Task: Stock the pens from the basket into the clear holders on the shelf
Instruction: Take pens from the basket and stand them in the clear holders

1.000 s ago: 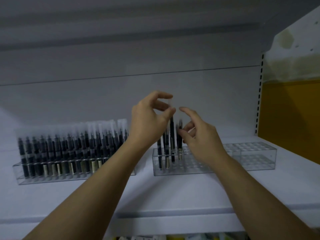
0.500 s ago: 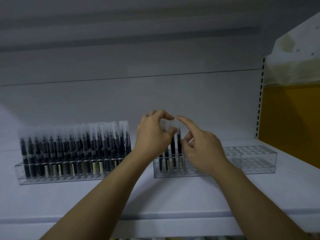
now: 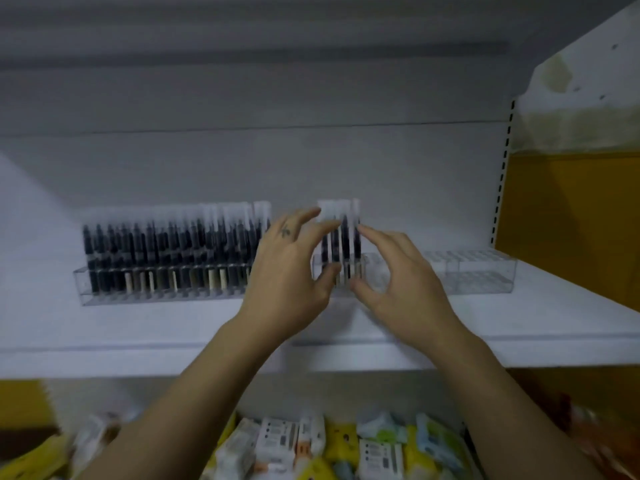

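your left hand (image 3: 291, 271) and right hand (image 3: 398, 282) hang spread and empty beside the few pens (image 3: 341, 244) standing in the right clear holder (image 3: 471, 275); they look light, stiff, slick, so pinch mid-barrel.

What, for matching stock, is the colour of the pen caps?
Translucent white pen caps over black barrels, head view.

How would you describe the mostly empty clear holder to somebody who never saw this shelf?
Find the white shelf above the colourful packets. Two clear holders stand on it; take the right holder, nearer the yellow panel. Unlike the left holder, packed with dark pens, it has only a few pens at its left end.
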A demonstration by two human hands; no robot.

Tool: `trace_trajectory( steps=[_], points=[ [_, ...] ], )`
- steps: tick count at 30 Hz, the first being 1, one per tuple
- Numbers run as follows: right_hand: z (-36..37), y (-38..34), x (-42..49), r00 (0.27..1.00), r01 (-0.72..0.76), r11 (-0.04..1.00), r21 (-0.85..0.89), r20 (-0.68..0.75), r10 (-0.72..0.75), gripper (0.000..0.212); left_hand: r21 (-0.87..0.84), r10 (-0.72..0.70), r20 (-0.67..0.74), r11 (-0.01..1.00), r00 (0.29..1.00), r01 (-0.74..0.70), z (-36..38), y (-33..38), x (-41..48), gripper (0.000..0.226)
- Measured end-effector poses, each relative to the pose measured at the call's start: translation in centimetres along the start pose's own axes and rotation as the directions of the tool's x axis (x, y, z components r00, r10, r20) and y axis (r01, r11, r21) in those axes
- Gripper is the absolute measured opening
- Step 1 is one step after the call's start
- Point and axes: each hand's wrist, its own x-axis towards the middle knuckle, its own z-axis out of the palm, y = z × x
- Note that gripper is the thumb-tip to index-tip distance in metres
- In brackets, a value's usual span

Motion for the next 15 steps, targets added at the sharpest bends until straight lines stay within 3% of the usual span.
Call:
trace_trajectory(
  steps=[5,11,15],
  points=[
    [0.6,-2.9,-5.1,0.998,0.066,0.997,-0.047,-0.004,-0.067,0.058,0.042,0.0,-0.027,0.999,1.0,0.001,-1.5,-0.2,-7.0,0.043],
    [4.4,-3.7,-11.9,0.991,0.123,0.985,0.125,0.029,-0.128,0.033,0.054,-0.037,0.025,0.998,0.999,0.036,-1.8,-1.9,-15.8,0.035],
    [8.7,-2.2,-16.3,0.985,0.009,0.993,0.119,0.169,-0.029,0.034,0.083,-0.151,0.155,0.987,0.976,0.14,-0.2,-3.2,-22.1,0.04]
  ],
)
